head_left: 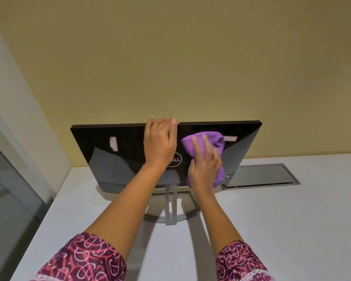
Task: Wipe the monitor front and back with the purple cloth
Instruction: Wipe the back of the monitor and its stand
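Left grip (160,142) curls over the top edge of the Dell monitor (120,159); right grip (205,169), fingers spread, presses the purple cloth (209,138) on its glossy back. Better to wipe with light, overlapping strokes.

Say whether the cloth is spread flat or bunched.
Bunched: the cloth bulges in folds around the right hand, which presses it to the back of the monitor.

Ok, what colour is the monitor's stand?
Silver-grey: the monitor stand, neck and curved base alike, shows best in the head view.

The left hand (160,142) covers part of the monitor's (114,159) logo (177,160).
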